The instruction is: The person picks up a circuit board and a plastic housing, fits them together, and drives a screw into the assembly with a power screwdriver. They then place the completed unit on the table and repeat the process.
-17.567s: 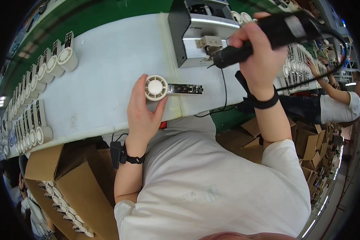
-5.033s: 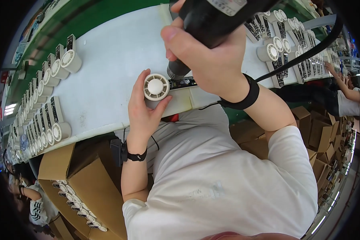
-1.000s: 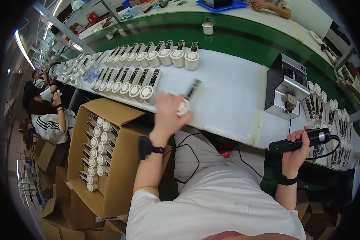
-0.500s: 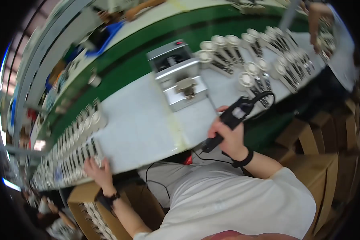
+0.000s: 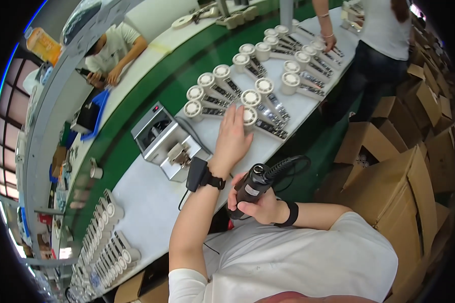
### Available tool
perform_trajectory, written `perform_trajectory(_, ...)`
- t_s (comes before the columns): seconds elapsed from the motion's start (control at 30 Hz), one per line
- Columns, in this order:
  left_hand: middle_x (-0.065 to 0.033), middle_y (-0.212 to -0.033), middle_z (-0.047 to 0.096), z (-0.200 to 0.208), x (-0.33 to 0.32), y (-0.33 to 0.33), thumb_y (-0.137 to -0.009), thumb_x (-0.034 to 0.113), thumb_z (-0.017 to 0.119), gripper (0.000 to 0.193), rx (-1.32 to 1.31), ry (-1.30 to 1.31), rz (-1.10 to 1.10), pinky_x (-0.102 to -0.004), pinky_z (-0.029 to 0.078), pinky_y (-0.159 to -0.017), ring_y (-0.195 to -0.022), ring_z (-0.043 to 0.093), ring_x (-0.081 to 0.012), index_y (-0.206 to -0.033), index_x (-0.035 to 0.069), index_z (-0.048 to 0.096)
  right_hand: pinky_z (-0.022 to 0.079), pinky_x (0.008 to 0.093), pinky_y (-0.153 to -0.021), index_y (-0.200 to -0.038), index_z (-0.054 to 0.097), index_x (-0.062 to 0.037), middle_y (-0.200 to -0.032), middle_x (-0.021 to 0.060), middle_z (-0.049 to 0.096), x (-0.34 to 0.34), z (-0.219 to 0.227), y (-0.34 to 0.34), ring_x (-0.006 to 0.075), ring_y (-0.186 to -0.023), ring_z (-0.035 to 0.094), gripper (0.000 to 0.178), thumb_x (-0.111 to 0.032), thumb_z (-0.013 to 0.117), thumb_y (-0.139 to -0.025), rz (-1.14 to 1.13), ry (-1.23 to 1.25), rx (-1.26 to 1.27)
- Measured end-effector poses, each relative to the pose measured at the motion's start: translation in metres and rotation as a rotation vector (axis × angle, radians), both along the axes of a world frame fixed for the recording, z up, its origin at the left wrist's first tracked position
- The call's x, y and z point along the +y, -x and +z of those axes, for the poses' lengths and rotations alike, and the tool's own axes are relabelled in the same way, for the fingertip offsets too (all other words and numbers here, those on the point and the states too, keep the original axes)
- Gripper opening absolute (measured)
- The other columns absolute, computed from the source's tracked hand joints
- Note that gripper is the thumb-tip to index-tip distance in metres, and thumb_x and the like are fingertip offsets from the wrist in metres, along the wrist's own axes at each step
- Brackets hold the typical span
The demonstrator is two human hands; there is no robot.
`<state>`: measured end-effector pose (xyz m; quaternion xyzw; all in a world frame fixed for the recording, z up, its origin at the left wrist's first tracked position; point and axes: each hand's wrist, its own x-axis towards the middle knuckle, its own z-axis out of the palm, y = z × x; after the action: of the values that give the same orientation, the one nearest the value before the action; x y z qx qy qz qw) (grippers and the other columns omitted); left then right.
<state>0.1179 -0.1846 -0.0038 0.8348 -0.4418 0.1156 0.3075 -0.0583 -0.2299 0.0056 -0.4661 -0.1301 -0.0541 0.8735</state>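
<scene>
My left hand (image 5: 232,139) reaches over the table with its fingers stretched out. It lies against the near side of a white round-headed handheld device (image 5: 249,116), whose long handle is open and shows dark and metallic parts. Whether the fingers press on it is hard to tell. Wrapped round a black corded electric screwdriver (image 5: 254,186), my right hand (image 5: 262,206) stays close to my body at the table's front edge. The screwdriver's cable end points up and away; its tip is hidden. Beyond my left forearm stands a silver box-shaped machine (image 5: 169,144) with a small red light.
Several similar devices (image 5: 207,81) fan out across the table's right part; more stand in rows (image 5: 106,217) at the left. A co-worker's hand (image 5: 329,43) touches devices at the far right. Another person sits behind a blue tray (image 5: 95,115). Cardboard boxes (image 5: 389,182) crowd the right.
My left hand has left the row at the left and moved right to the devices beyond the machine. My right hand has drawn the screwdriver nearer my body. The view has turned rightward.
</scene>
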Motion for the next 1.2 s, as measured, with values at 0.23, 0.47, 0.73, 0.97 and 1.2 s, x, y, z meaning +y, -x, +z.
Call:
perform_trajectory(0.23, -0.0224, -0.131, 0.049, -0.006, 0.014, 0.010, -0.074, 0.010, 0.078, 0.067, 0.292, 0.115, 0.083, -0.0427, 0.046, -0.099, -0.119, 0.053, -0.0402, -0.134, -0.001, 0.048, 0.053, 0.0397, -0.078, -0.126, 0.041, -0.0041, -0.087, 0.0119, 0.061, -0.020, 0.021, 0.010, 0.0224, -0.083, 0.064, 0.056, -0.028, 0.073, -0.087, -0.302, 0.022, -0.036)
perform_trajectory(0.47, -0.0194, -0.123, 0.053, 0.012, 0.147, 0.099, -0.073, 0.012, 0.081, 0.063, 0.338, 0.150, 0.399, -0.0406, 0.051, -0.092, -0.111, 0.057, -0.0384, -0.129, 0.001, 0.054, 0.049, 0.0363, -0.063, -0.127, 0.040, -0.0070, -0.076, 0.0050, 0.051, -0.043, 0.062, -0.015, 0.0180, -0.063, 0.052, 0.052, -0.035, 0.064, -0.090, -0.314, 0.049, -0.002)
perform_trajectory(0.73, -0.0175, -0.123, 0.054, 0.006, 0.228, 0.126, -0.075, 0.013, 0.080, 0.057, 0.316, 0.113, 0.828, -0.0423, 0.051, -0.089, -0.105, 0.060, -0.0361, -0.125, 0.001, 0.057, 0.050, 0.0385, -0.065, -0.120, 0.048, -0.0026, -0.077, 0.0087, 0.057, 0.024, 0.099, -0.141, 0.0202, -0.064, 0.056, 0.030, -0.010, 0.057, -0.092, -0.278, 0.296, -0.228)
perform_trajectory(0.97, -0.0142, -0.113, 0.062, 0.012, 0.215, 0.102, -0.080, 0.012, 0.074, 0.038, -0.079, -0.146, 0.528, -0.0460, 0.043, -0.101, -0.108, 0.059, -0.0308, -0.114, 0.001, 0.063, 0.051, 0.0337, -0.061, -0.118, 0.048, 0.0027, -0.073, 0.0114, 0.060, 0.061, 0.078, -0.183, 0.0206, -0.061, 0.060, 0.031, -0.004, 0.061, -0.090, -0.211, 0.323, -0.351)
perform_trajectory(1.2, -0.0101, -0.099, 0.067, 0.012, 0.212, 0.090, -0.081, 0.010, 0.070, 0.027, -0.035, -0.200, 0.433, -0.0446, 0.042, -0.101, -0.106, 0.059, -0.0278, -0.106, 0.001, 0.065, 0.049, 0.0325, -0.058, -0.114, 0.049, 0.0026, -0.072, 0.0097, 0.060, 0.071, 0.085, -0.182, 0.0188, -0.058, 0.058, 0.028, -0.004, 0.061, -0.090, -0.240, 0.416, -0.273)
